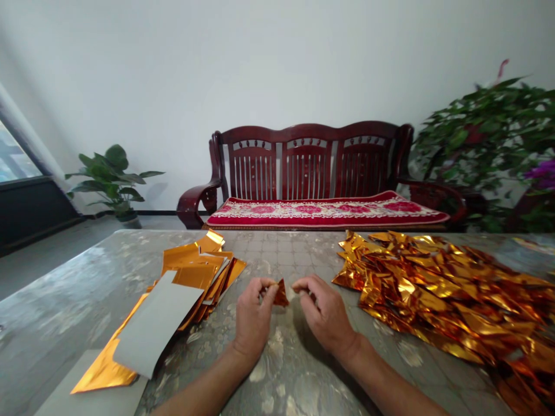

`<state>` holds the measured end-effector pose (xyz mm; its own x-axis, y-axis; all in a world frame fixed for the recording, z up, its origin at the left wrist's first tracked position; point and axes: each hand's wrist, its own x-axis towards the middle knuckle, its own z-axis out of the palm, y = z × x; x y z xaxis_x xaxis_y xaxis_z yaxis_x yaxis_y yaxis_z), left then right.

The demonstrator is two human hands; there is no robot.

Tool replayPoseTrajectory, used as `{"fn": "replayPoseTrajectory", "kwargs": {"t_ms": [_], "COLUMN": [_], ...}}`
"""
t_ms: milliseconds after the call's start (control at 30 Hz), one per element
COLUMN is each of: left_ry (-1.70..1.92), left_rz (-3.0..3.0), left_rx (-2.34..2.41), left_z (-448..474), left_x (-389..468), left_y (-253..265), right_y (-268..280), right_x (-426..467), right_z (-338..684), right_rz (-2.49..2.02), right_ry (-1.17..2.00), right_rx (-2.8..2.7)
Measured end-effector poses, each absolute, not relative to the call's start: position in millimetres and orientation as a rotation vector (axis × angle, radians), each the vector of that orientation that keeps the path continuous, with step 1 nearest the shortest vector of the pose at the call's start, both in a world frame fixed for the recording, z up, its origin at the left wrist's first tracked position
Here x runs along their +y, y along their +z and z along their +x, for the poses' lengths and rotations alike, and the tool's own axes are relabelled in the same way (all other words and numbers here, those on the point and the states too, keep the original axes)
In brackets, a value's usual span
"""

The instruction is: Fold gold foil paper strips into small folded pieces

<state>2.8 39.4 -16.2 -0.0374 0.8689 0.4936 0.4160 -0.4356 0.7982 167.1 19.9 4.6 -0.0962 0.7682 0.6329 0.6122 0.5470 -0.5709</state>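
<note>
Both angled inward, the left hand pinches gold foil and the right hand curls beside it, fingertips parted.

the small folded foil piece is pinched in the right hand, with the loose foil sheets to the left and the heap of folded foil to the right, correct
Not quite: the head view shows the small folded foil piece pinched in the left hand, not the right hand.
</note>
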Motion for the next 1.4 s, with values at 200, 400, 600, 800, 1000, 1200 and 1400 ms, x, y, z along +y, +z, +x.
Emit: {"fn": "replayPoseTrajectory", "kwargs": {"t_ms": [200, 400, 600, 800, 1000, 1200, 1400], "left_ry": [1.432, 1.437, 1.593, 1.506, 1.384, 1.287, 1.483], "left_rz": [1.537, 1.550, 1.335, 0.996, 0.859, 0.857, 1.176], "left_rx": [1.232, 1.213, 1.115, 0.929, 0.910, 0.883, 1.206], "left_z": [10.1, 10.3, 5.5, 9.1, 11.0, 12.2, 4.8], "left_x": [41.5, 39.7, 46.9, 51.9, 51.0, 49.5, 54.5], "left_y": [-18.4, -17.2, -16.4, -15.9, -12.8, -15.6, -20.6], "right_y": [1.6, 0.0, -7.9, -11.2, -5.6, -3.4, -1.6], "right_x": [14.9, 17.7, 30.3, 37.5, 38.0, 40.6, 37.7], "right_z": [157.3, 165.5, 174.5, 176.7, 179.0, 180.7, 179.6], "right_rz": [-1.251, -1.145, -1.204, -1.110, -0.996, -0.992, -1.000], "right_ry": [-0.002, -0.059, 0.381, 0.706, 0.482, 0.464, 0.501], "right_rx": [-1.856, -1.934, -1.423, -1.288, -1.519, -1.593, -1.716]}}
